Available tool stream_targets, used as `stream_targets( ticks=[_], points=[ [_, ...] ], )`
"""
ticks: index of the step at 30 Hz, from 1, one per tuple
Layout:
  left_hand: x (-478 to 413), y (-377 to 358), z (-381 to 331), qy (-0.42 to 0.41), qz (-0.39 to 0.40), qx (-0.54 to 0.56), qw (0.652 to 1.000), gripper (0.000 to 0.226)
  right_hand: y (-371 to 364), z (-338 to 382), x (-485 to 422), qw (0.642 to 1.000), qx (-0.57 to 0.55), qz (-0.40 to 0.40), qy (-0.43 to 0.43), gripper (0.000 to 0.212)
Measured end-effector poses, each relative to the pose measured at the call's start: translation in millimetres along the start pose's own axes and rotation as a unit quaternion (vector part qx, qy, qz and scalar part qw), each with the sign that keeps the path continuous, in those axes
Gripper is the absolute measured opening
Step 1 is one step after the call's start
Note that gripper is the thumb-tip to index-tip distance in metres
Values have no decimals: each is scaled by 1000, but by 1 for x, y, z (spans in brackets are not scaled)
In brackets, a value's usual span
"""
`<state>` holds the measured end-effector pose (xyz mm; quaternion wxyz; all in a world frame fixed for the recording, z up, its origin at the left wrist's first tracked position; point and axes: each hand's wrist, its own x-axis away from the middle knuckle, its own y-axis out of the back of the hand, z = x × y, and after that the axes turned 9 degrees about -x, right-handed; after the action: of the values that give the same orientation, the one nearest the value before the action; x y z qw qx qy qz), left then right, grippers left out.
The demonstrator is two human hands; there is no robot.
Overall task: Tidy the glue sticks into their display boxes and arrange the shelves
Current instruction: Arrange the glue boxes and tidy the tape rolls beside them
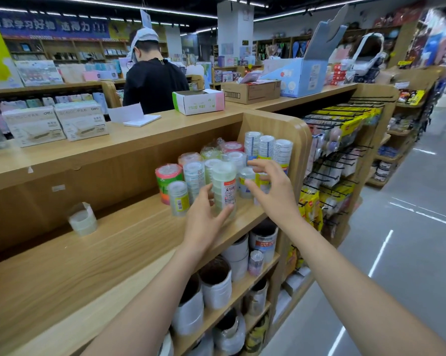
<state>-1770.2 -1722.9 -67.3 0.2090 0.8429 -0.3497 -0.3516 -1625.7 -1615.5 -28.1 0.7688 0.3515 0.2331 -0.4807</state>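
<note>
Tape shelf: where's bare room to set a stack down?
Bare shelf between the lone tape stack at left and the tape cluster, plus its front edge. Crowded at the right end by the side panel, where the left hand grips the tall stack and the right hand hovers.

Person in black [153, 83] standing left of a brown carton [251, 92], notepad [141, 121] lying farther left of it, yellow packets [345, 119] hanging below and right of it
</note>
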Motion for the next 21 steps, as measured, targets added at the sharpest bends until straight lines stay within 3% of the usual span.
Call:
stream_targets(
  ticks=[4, 10, 16, 21],
  points=[
    [-4, -14, 1, 23, -24, -10, 999, 68, 17, -19, 7, 997, 39, -67, 2, 36],
    [-4, -25, -5, 40, -79, -28, 996, 56, 15, -48, 12, 994, 74, 12, -79, 59],
    [-4, -27, -6, 51, -89, -35, 994, 55, 7, -56, 4, 995, 81, -17, -61, 45],
    [-7, -35, -7, 54, -91, -53, 993, 61, 16, -66, 7, 998, 22, -10, -52, 55]
  ],
)
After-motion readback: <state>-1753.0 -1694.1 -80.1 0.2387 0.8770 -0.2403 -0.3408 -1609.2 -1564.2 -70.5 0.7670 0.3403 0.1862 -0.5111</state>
